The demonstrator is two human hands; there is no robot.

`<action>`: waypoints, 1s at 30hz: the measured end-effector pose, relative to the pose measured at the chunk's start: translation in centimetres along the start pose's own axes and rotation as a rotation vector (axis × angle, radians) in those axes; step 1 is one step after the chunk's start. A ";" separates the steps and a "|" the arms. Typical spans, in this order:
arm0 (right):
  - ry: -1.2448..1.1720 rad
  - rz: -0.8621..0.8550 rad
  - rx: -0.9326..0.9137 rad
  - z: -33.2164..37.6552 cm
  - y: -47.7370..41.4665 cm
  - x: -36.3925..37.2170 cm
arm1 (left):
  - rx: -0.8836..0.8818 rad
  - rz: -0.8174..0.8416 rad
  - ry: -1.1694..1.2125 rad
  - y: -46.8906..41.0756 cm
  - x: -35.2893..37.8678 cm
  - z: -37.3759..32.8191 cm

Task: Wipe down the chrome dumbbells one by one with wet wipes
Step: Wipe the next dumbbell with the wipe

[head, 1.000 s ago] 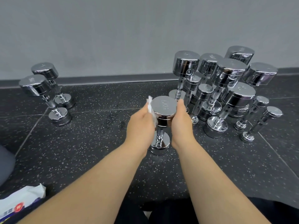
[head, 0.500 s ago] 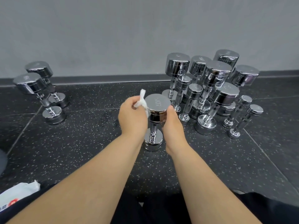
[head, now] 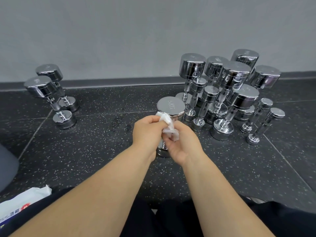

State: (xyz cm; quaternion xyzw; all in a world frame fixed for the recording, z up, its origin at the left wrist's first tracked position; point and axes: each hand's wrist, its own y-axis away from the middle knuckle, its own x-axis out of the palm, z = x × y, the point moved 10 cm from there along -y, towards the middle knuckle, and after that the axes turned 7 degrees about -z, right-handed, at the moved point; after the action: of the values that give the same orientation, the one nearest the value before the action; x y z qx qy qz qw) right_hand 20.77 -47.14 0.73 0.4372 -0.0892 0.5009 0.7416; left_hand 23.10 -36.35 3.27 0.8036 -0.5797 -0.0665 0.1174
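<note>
Both hands, left hand (head: pixel 148 132) and right hand (head: pixel 182 144), meet pinching a crumpled white wet wipe (head: pixel 168 126) in front of the upright chrome 5KG dumbbell (head: pixel 170 111) on the speckled black floor (head: pixel 95 147), probably refolding it for a fresh face.

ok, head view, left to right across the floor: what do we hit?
Wet wipes pack → pair of upright dumbbells → left hand → wipe → right hand → cluster of dumbbells. The 5KG dumbbell overlaps the hands, so it is left out.
</note>
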 end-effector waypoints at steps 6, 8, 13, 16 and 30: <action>0.124 -0.211 -0.420 5.3 1.0 -1.3 | -0.023 -0.026 0.113 -0.7 -0.2 -1.1; 0.122 -0.252 -0.457 5.1 0.9 -1.6 | -0.011 -0.055 0.079 -1.1 -0.1 -0.6; 0.055 -0.355 -0.255 1.8 -0.8 -3.5 | -0.165 -0.105 0.043 -2.0 0.1 3.0; -0.004 -0.382 -0.232 2.3 -1.0 -3.6 | -0.273 -0.083 0.202 -2.2 0.5 3.0; 0.001 -0.325 -0.486 5.8 1.9 -1.7 | 0.020 -0.192 0.122 -0.5 -0.9 -1.2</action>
State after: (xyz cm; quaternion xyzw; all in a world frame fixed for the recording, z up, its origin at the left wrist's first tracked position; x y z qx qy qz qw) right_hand 20.15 -52.33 4.31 0.2549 -0.1350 0.3398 0.8952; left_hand 23.57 -35.25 4.26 0.8593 -0.4923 -0.0227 0.1373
